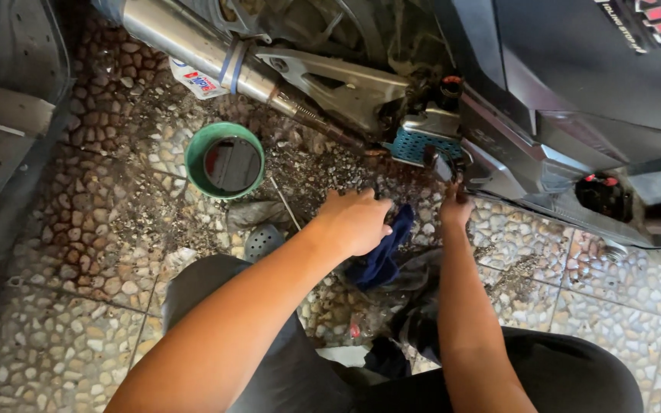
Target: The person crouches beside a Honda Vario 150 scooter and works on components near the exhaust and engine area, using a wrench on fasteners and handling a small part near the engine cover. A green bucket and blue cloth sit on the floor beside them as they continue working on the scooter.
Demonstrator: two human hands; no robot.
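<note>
Centre of frame: left hand (355, 220) lying palm-down, fingers curled loosely over a crumpled dark blue cloth rag (382, 252); pressing or bunching it, not a tight fist. Rag sits on the pebble-and-terrazzo floor (86, 222), centre, just below the motorcycle's silver footpeg bracket w/ blue perforated heel plate (421, 138).

Right hand (455, 208), centre-right, reaching up to a small dark part at the lower edge of that bracket; fingers closed round it, but too dark to tell what exactly.

Handling, as a judgement: rag soft, light, limp, no fixed shape. Prob. oily, given the grime round it, so slightly slick. Best taken by bunching a fold in the whole palm, not by pinching one corner. No breakage risk. Dark part under right hand likely rigid metal or rubber, greasy, fixed to the bike; needs a firm fingertip grip, close in.

Around:
- Green round plastic tub w/ dark liquid inside (224, 160), left of centre, well apart from both hands.
- Long polished silver exhaust pipe (193, 46), upper left, running diagonally toward the bracket.
- Grey aluminium swingarm plate (338, 84), top centre.
- Black motorcycle fairing (575, 69), upper right.
- Thin metal rod (284, 203) lying on floor between tub and left hand.
- Grey perforated clog (262, 241), near left forearm.
- Dirt and dark stains spread over floor under the bike.
- Dark trousers on both knees (568, 367), bottom of frame.
</note>
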